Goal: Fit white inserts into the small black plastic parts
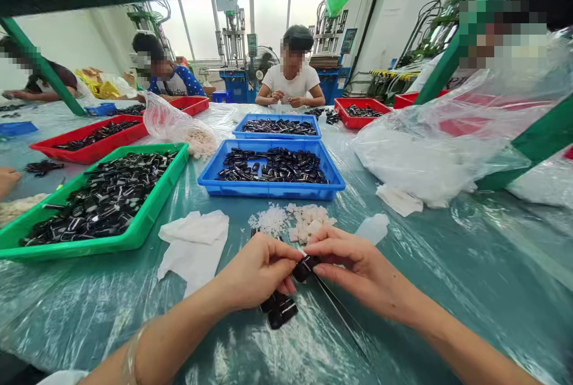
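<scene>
A table [447, 271] covered in clear film extends beneath and beyond the hands. Beyond the right hand, to its right, lies a large plastic bag [425, 158] with pale contents. To the left of the hands stands a green tray [111, 244] heaped with glossy black pieces; directly beyond the hands stands a blue tray [268, 189] of similar pieces, with a smaller-looking blue tray [277, 135] just behind it. The left hand [257, 268] and right hand [358, 268] meet at centre, their thumbs and forefingers nearly closed in a pinch from opposite sides. A white cloth [194, 248] lies left of the left hand. A thin metal tool [340, 312], apparently tweezers, projects from beneath the right fingers toward the wearer; its grip cannot be made out. Just beyond the fingertips are a cream pile [313, 222] of small lumps and a white pile [270, 219] of finer bits. Loose black pieces [282, 311] lie below the left hand. Between the fingertips, held by both hands, is one black piece [303, 270].
</scene>
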A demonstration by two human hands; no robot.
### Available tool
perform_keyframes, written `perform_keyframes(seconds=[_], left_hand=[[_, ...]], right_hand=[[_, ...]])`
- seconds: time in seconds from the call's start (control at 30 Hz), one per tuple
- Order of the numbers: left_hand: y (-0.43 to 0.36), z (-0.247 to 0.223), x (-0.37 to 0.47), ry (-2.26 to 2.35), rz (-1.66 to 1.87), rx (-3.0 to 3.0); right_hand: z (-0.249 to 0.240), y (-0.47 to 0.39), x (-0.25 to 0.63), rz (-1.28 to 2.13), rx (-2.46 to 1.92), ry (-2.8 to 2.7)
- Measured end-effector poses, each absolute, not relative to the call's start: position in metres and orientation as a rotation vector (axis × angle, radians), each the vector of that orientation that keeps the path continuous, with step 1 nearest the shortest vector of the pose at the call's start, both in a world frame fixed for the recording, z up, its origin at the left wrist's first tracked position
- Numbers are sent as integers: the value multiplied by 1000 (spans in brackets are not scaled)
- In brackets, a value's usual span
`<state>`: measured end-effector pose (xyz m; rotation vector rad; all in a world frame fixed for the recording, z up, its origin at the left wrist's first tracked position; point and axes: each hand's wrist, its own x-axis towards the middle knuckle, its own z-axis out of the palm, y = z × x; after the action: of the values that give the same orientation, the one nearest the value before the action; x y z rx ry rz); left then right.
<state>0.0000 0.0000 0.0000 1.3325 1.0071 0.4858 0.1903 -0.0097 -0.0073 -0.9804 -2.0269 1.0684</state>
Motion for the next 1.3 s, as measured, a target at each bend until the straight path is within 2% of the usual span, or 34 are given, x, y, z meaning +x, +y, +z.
perform_keyframes(seconds=[0.3, 0.53, 0.63, 0.77, 0.83, 0.97, 1.1, 1.3], left_hand=[[-8, -6, 3, 908, 491, 1074], [-11, -11, 5, 879, 499, 1054], [-12, -12, 6, 900, 497, 1037], [-13, -10, 7, 939, 513, 1004], [-13, -9, 7, 949, 519, 992], [-14, -10, 6, 934, 522, 974], [-14, -11, 4, 900, 522, 977], [-17, -11, 3, 852, 511, 977]], right_hand=[[-3, -16, 191, 1234, -892, -1851], [-4, -18, 189, 1115, -894, -1971], [-3, -24, 190, 883, -942, -2017], [-8, -32, 206, 212, -1176, -1742], [-15, -33, 220, 6, -1330, -1512], [-38, -26, 245, 212, -1612, -1289], [-59, -13, 253, 397, -1687, -1353], [-44, -7, 240, 506, -1589, -1597]])
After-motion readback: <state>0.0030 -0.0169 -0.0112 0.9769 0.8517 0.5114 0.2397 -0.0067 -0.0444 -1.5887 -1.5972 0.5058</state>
